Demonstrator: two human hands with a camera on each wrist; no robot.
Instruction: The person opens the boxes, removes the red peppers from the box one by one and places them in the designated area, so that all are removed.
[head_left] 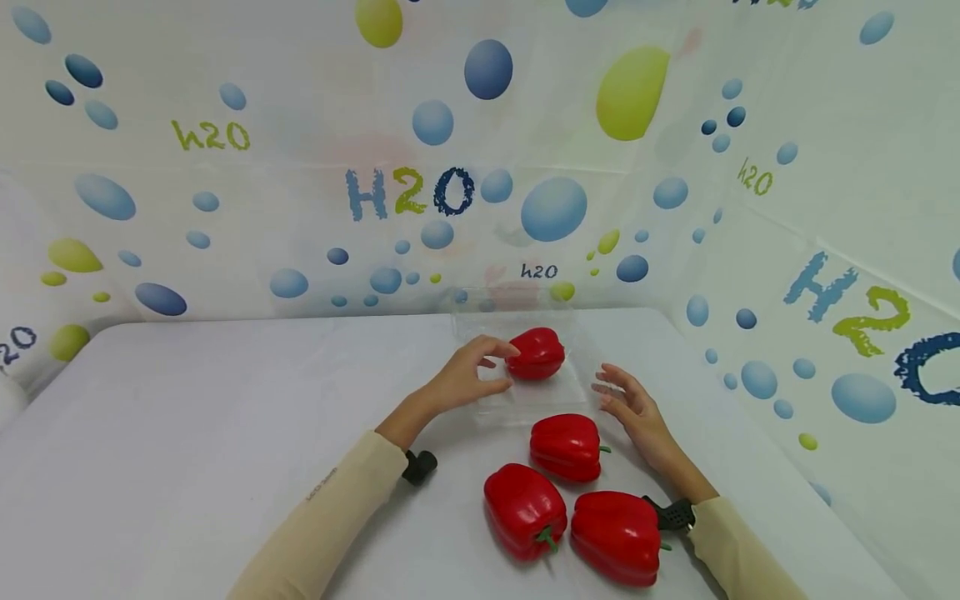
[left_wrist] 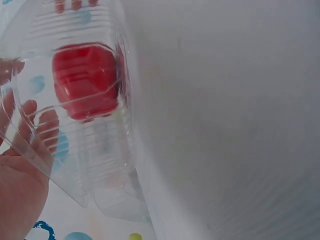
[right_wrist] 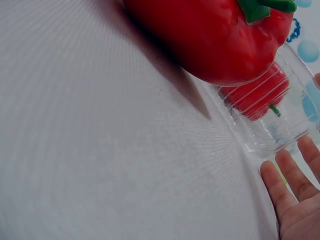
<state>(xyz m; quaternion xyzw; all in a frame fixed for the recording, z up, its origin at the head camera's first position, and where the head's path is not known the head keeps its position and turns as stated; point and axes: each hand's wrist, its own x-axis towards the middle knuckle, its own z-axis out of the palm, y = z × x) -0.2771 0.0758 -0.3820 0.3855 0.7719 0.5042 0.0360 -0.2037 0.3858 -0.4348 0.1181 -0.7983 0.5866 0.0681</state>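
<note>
A clear plastic clamshell container [head_left: 528,403] sits on the table with its lid raised at the back. One red bell pepper [head_left: 538,354] lies inside it, also visible through the ribbed wall in the left wrist view. My left hand [head_left: 463,377] is at the container's left side, thumb and fingers spread apart, its fingertips right beside that pepper. By the container's right side is my right hand [head_left: 637,414], fingers loosely extended and holding nothing. In the right wrist view its fingers [right_wrist: 295,175] are close to the container's edge.
In front of the container lie three more red bell peppers: one nearest it [head_left: 566,447], one at the front left [head_left: 525,510] and one at the front right [head_left: 617,537], by my right wrist. A patterned curtain [head_left: 300,225] hangs behind the white table [head_left: 225,433].
</note>
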